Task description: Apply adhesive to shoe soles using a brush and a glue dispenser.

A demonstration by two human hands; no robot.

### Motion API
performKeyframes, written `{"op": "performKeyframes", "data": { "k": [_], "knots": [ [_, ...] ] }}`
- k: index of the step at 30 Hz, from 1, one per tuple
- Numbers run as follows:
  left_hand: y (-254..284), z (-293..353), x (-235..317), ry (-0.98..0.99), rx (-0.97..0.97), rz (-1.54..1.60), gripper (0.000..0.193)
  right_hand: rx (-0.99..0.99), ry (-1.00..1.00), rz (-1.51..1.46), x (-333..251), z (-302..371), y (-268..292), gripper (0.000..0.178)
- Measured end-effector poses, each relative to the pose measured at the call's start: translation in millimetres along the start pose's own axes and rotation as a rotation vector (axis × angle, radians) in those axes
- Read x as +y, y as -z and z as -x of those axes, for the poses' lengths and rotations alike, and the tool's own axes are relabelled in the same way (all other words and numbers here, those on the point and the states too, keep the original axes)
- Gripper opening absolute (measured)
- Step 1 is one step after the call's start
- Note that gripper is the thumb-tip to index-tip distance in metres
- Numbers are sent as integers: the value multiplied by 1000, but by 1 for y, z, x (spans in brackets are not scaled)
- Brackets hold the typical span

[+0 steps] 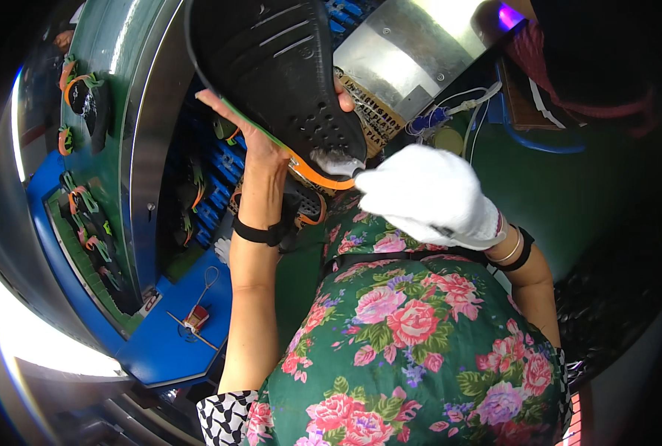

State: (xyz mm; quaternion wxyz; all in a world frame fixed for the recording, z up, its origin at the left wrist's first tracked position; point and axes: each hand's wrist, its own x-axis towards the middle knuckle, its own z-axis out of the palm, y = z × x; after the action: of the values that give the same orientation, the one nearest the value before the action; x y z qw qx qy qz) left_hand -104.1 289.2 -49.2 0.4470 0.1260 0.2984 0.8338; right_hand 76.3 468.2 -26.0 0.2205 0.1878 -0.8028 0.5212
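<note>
A large black shoe sole (279, 82) with rows of holes and an orange and green rim is held up in front of me. My left hand (245, 134), bare, is closed round it: the palm lies along its left edge and fingertips show at its right side. My right hand (428, 195), in a white glove, is closed on a small brush (335, 160). Its pale bristles rest on the near, rounded end of the sole, beside the orange rim. The glove hides most of the brush's handle.
At left a green conveyor belt (115, 52) carries shoe parts (89, 111). A blue table (171, 327) holds a wire-handled object (196, 318). Ahead are a metal box (405, 52), printed cardboard (376, 111), white cables (471, 104) and a greenish jar (448, 140).
</note>
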Motion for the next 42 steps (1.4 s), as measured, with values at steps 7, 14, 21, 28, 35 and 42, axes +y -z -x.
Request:
{"op": "performKeyframes", "data": {
  "k": [7, 14, 21, 28, 35, 42],
  "knots": [
    [5, 5, -5, 141, 68, -18, 137, -38, -104, -381, 1, -7, 13, 19],
    [18, 6, -14, 244, 49, -49, 131, -135, -48, -339, 5, -5, 11, 24],
    [14, -3, -17, 329, -1, -96, 119, -195, 66, -119, 12, -1, 6, 25],
    [6, -11, -7, 521, 57, -234, 116, -151, 39, -206, 14, -12, 14, 24],
    [2, -22, -1, 627, 113, -280, 82, -275, -19, -486, 23, -23, 21, 25],
    [2, -26, 3, 717, 242, -92, 88, -242, -176, -548, 19, -32, 32, 15]
  ]
}}
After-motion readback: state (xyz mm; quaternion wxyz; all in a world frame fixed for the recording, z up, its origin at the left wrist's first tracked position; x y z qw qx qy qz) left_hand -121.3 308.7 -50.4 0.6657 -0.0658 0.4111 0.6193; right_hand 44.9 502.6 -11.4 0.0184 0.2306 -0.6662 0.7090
